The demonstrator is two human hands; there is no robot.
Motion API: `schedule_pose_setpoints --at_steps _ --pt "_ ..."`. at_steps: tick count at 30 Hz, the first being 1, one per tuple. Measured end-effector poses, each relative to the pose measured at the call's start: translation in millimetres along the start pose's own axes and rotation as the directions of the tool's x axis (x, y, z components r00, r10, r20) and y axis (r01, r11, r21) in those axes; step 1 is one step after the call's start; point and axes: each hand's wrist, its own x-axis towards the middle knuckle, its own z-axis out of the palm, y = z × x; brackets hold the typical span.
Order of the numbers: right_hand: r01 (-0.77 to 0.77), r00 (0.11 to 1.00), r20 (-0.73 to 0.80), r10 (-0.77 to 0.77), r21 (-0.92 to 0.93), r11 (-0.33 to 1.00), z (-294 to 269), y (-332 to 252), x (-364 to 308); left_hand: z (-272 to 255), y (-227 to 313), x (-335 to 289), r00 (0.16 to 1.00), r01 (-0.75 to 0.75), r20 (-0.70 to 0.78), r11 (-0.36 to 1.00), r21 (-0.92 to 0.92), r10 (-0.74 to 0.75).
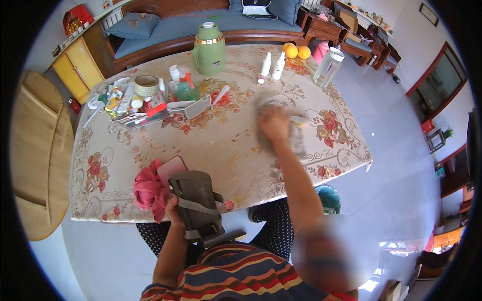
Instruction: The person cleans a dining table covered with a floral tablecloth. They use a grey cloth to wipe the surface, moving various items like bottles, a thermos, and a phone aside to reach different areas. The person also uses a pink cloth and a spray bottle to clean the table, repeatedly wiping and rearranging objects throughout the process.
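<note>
Right arm (300,188): is pointing forward, nearly straight
Right hand (274,123): is pressing palm-down on grey cloth (297,144); blur is hiding its grip
Left hand (174,213): is gripping a dark bag (193,186)
Cloth: is lying right of centre on the table (213,140)

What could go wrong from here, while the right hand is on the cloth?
1. The right hand and the cloth are near two white bottles; a wide sweep might knock these over.
2. The tall clear bottle stands close to the table edge, so a bump could tip it off.
3. The grey bag overhangs the near edge; it may fall if the left hand lets go.
</note>
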Motion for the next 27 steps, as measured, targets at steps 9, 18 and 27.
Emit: schedule_pose_setpoints --at_steps 9,18,27 --pt "0.473 0.881 -0.155 -0.448 0.337 0.814 -25 -188 -139 24 -4 -79 0.997 -0.071 0.013 0.985 -0.159 0.074" --pt "0.483 0.870 -0.270 -0.412 0.302 0.822 -46 -107 -175 -27 3 -155 0.995 -0.097 0.060 0.783 0.615 0.076" --pt "-0.200 0.955 -0.235 0.181 -0.063 0.978 -62 184 -134 -29 21 -212 0.999 -0.042 0.040 -0.068 0.997 -0.025"
